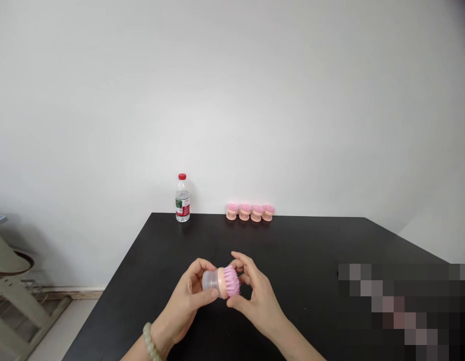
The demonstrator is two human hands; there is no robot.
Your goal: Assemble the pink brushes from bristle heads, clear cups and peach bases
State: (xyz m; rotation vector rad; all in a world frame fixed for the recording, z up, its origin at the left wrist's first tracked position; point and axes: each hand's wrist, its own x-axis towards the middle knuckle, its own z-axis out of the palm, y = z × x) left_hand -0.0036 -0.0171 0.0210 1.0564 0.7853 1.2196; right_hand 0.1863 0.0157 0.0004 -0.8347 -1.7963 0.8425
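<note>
A small scrub brush point(221, 283) lies sideways in the air above the black table, held near its front middle. It has a clear plastic body, a peach collar and pink soft bristles that face right. My left hand point(190, 291) is closed around the clear body, thumb on the near side and fingers behind. At the bristle end, my right hand point(255, 293) curls about the head, its thumb at the collar's lower edge and its fingers behind and above; the far fingertips are partly hidden.
Several pink-bristled brush heads point(244, 212) stand in a row at the table's back edge by the wall. To their left is a water bottle point(182, 200) with a red cap. The black table point(292, 250) has a slanted right edge. A pale metal frame point(25, 301) stands at far left; the lower right is pixelated.
</note>
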